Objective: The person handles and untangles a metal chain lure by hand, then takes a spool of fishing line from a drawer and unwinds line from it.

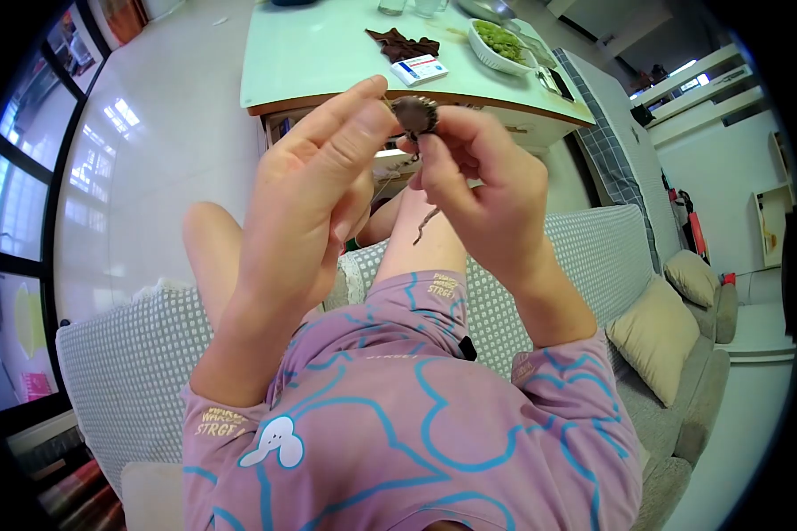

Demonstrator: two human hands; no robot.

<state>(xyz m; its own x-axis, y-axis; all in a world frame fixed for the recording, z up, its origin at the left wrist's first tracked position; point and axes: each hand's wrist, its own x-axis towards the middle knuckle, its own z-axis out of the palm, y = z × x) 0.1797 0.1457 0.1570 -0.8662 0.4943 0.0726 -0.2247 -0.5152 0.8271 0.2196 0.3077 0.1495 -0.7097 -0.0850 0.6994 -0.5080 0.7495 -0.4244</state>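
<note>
As a person in mauve clothing with looping blue lines (363, 434) sits on a sofa with a grey-and-white checked cover (133, 354), a small, rounded dark-brown piece with a notched edge (413, 115) is held up between the two hands, in front of a pale-green table with a brown edge (314, 66). The right hand (491, 181) has its thumb and forefinger clamped on the piece; a thin, twisted brown strand (424, 227) hangs below. The left hand (314, 177) has its thumb and forefinger at the piece's other side; whether their tips are pinched together cannot be told. On the table beyond lie a crumpled dark-brown cloth (407, 46), a white box with blue and red markings (419, 70) and a white oval basket (491, 60) holding green contents (499, 40).
</note>
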